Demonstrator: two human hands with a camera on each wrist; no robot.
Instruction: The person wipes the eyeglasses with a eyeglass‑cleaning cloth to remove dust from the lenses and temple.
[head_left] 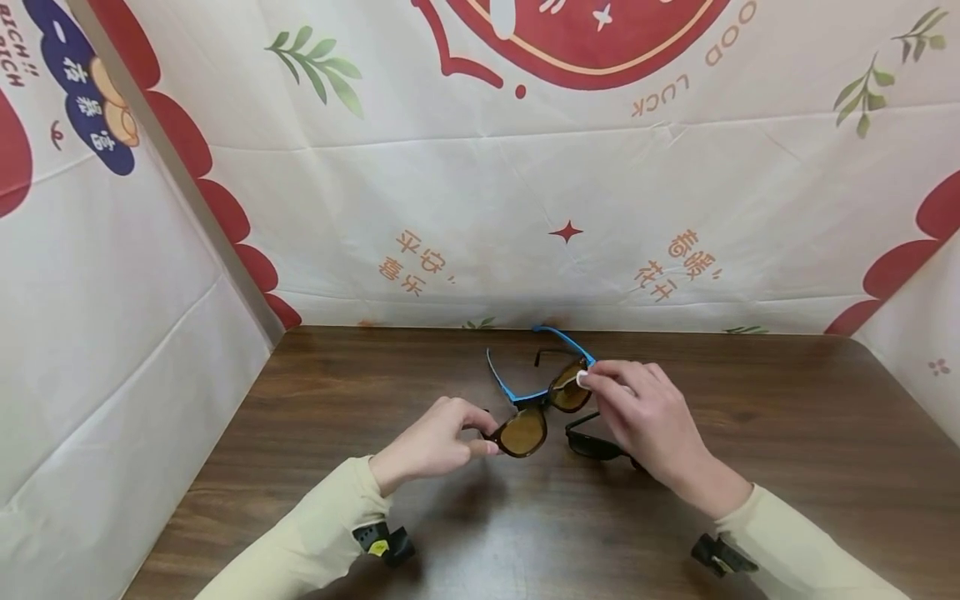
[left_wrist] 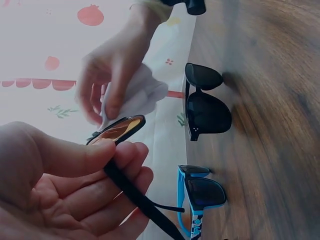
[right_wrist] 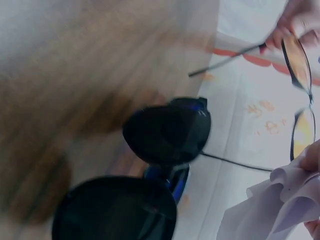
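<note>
My left hand pinches one end of a pair of amber-lensed sunglasses, thumb on one side and fingers on the other. In the left wrist view its thumb lies along the rim near an amber lens, and a dark temple runs down past the fingers. My right hand grips a thin white cloth at the other lens; only a scrap of cloth shows in the head view. Whether the cloth presses on the lens surface is hard to tell. The right wrist view shows the cloth bunched and hanging in folds.
Blue-framed sunglasses lie on the brown wooden table, beyond the held pair. Black sunglasses rest below my right hand. A printed white curtain stands along the table's back edge.
</note>
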